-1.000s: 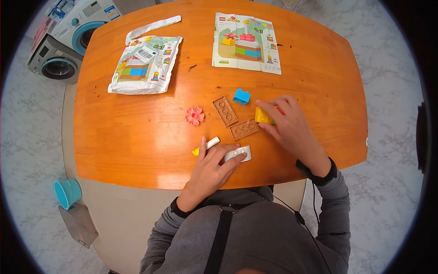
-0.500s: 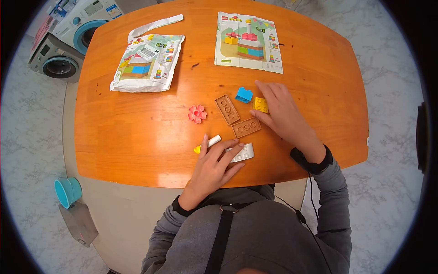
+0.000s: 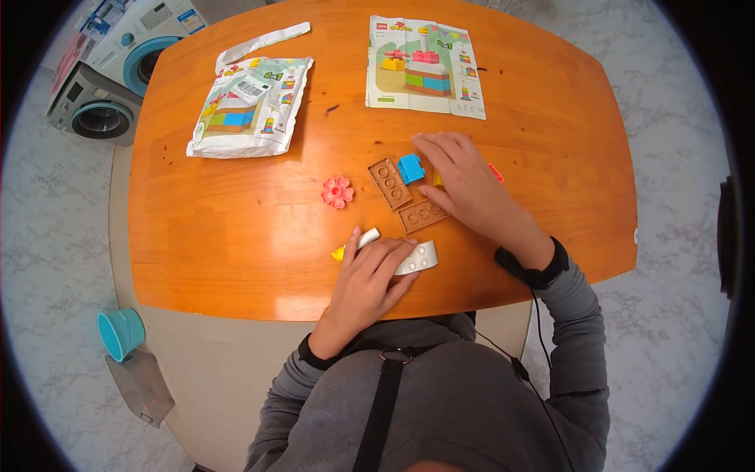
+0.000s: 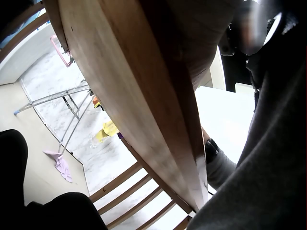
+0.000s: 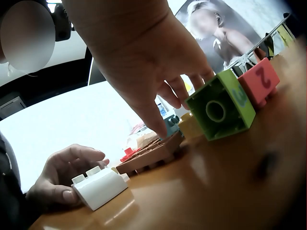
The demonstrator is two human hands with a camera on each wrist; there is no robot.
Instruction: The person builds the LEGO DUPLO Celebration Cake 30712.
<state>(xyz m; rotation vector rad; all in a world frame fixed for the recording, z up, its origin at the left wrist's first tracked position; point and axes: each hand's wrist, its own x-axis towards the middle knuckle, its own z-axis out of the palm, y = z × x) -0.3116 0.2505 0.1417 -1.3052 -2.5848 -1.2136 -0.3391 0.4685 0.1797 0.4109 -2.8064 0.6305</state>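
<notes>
In the head view, my left hand (image 3: 363, 282) curls its thumb and a finger round a white arched brick (image 3: 422, 258); its outer finger lies by a white tube (image 3: 368, 237) with a yellow piece (image 3: 339, 253). My right hand (image 3: 484, 197), fingers extended, arches beside a yellow brick (image 3: 438, 179) it partly covers. A blue brick (image 3: 410, 168) lies against one brown brick (image 3: 388, 182); another brown brick (image 3: 421, 214) is below. The right wrist view shows a green brick (image 5: 232, 105) and a red brick (image 5: 261, 80) beyond my right fingers.
A pink flower (image 3: 337, 193) lies left of the brown bricks. Farther back on the table (image 3: 550, 102) are a white printed bag (image 3: 255, 110), a torn strip (image 3: 263, 46) and a picture leaflet (image 3: 429, 67).
My right hand has moved left and farther back; the yellow brick is now partly hidden under it. The blue brick has shifted left against the brown one. My left hand has barely moved.
</notes>
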